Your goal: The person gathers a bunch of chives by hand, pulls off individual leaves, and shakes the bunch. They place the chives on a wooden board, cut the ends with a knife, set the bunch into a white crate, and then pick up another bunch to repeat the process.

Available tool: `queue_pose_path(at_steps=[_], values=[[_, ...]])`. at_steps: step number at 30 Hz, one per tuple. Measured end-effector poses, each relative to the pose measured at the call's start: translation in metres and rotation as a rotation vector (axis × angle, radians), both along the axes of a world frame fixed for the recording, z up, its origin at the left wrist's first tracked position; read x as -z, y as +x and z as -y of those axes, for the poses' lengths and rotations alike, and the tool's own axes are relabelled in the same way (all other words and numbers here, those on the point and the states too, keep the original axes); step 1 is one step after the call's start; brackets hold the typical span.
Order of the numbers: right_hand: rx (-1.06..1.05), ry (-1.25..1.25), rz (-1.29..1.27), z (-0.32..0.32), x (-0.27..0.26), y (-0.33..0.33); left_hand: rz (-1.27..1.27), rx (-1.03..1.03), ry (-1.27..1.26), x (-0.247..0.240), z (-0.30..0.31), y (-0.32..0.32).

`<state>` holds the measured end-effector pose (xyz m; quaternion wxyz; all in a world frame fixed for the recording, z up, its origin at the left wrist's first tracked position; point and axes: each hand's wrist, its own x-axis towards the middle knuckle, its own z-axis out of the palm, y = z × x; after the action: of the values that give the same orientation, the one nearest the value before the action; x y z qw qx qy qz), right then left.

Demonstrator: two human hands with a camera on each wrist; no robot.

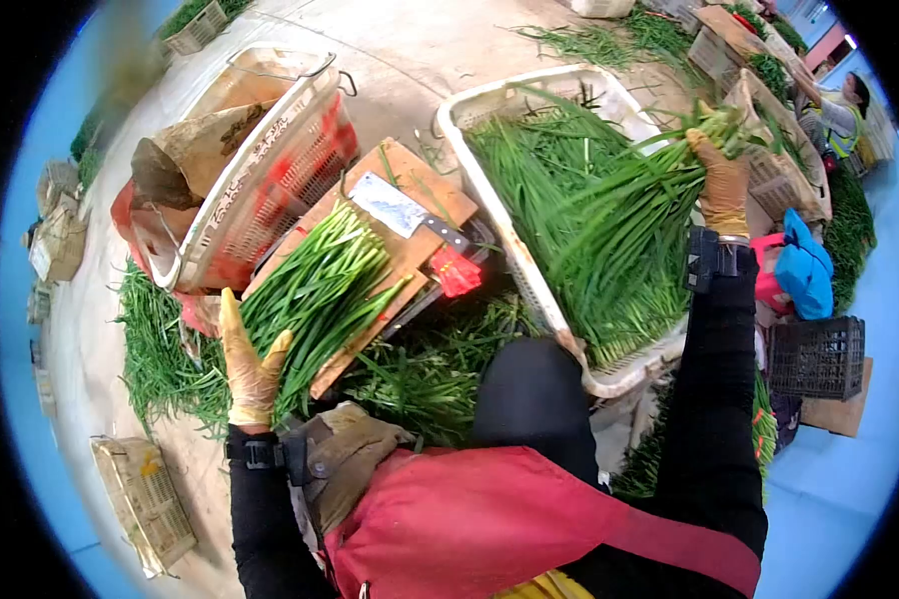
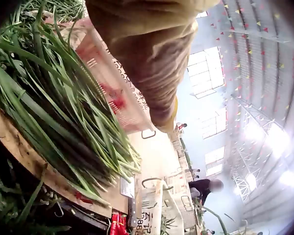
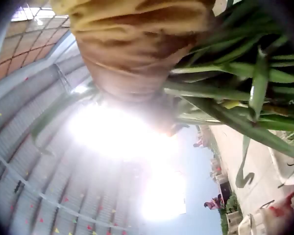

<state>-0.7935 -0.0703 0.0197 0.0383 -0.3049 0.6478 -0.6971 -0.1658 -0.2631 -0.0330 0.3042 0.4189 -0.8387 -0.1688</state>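
Gloved in yellow, the left hand (image 1: 254, 369) has its thumb and fingers spread beside a pile of green stalks (image 1: 320, 270) on a wooden board (image 1: 425, 190); in the left wrist view the stalks (image 2: 54, 107) lie close to the glove (image 2: 152, 54). The right hand (image 1: 721, 185) grips a bunch of long green leaves (image 1: 629, 200) by its stalk end, above a white crate (image 1: 524, 265) full of similar leaves. In the right wrist view the glove (image 3: 137, 49) is against the leaves (image 3: 235, 93). A cleaver (image 1: 395, 208) lies on the board.
Red ties (image 1: 455, 271) lie at the board's edge. A red-stained white basket (image 1: 270, 190) stands behind the left hand. Loose greens (image 1: 420, 374) cover the floor under the board. On the right are a blue bag (image 1: 803, 265) and a black crate (image 1: 816, 357); a person (image 1: 844, 125) sits beyond.
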Motion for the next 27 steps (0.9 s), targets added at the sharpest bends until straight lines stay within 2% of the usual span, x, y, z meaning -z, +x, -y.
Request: queue_pose_path(at_steps=[4, 7, 9, 10, 12, 15, 18, 20, 21, 24, 27], values=[[0.110, -0.236, 0.094, -0.045, -0.028, -0.013, -0.044, 0.018, -0.010, -0.007, -0.019, 0.011], [0.384, 0.202, -0.522, -0.088, -0.040, -0.021, -0.110, 0.026, 0.071, -0.017, -0.034, 0.016], [0.430, 0.066, -0.458, -0.103, -0.043, -0.044, -0.173, 0.043, 0.132, -0.025, -0.045, 0.017], [0.426, -0.032, -0.298, -0.109, -0.047, -0.047, -0.208, 0.056, 0.154, -0.030, -0.050, 0.016], [0.077, -0.497, 0.210, -0.118, -0.070, -0.041, -0.195, 0.058, 0.094, -0.035, -0.055, 0.018], [0.247, -0.246, -0.160, -0.141, -0.057, -0.091, -0.194, 0.074, 0.149, -0.030, -0.059, 0.034], [0.204, -0.147, -0.331, -0.149, -0.066, -0.084, -0.171, 0.086, 0.179, -0.029, -0.068, 0.042], [0.163, -0.269, -0.217, -0.144, -0.073, -0.051, -0.212, 0.103, 0.233, -0.026, -0.078, 0.043], [0.136, -0.341, -0.082, -0.134, -0.092, 0.002, -0.144, 0.112, 0.174, -0.027, -0.081, 0.045], [0.210, -0.425, 0.066, -0.115, -0.107, 0.068, -0.218, 0.105, 0.282, -0.025, -0.093, 0.044], [0.200, -0.453, 0.087, -0.110, -0.097, 0.085, -0.535, 0.132, 0.659, -0.018, -0.107, 0.044]])
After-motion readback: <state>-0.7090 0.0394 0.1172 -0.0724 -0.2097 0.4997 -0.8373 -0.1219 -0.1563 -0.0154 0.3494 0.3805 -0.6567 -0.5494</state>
